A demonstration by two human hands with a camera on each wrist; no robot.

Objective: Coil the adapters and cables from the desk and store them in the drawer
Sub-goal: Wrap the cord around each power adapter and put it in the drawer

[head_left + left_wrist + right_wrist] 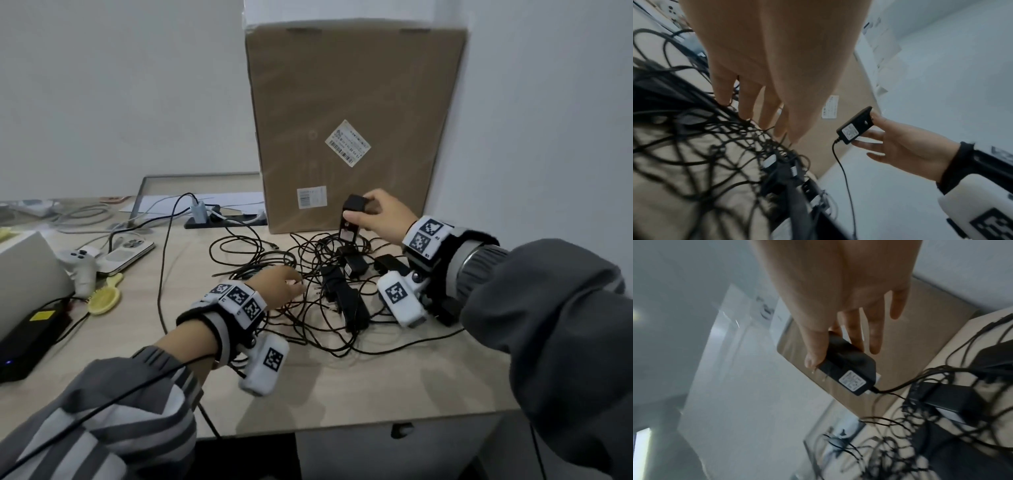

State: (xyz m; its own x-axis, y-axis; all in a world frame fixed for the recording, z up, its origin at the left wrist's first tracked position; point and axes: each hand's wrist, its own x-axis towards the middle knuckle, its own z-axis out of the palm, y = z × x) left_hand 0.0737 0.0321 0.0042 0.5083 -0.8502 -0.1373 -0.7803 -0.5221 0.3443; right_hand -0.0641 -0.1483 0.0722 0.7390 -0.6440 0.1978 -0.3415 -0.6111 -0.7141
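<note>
A tangle of thin black cables (301, 274) with several black adapters (346, 301) lies on the light wooden desk (342, 387). My right hand (380, 216) pinches one black adapter (352, 216) between thumb and fingers and holds it above the pile, in front of the cardboard box; its cable (844, 178) hangs down into the tangle. The same adapter (849, 369) shows a white label in the right wrist view. My left hand (284, 287) rests with straight fingers (746, 105) on the cables at the pile's left side, holding nothing.
A tall cardboard box (352, 126) leans on the wall behind the pile. A power strip (222, 219), white game controller (80, 263), yellow hairbrush (104, 298) and black box (27, 339) lie left. A white drawer front (397, 448) sits under the desk edge.
</note>
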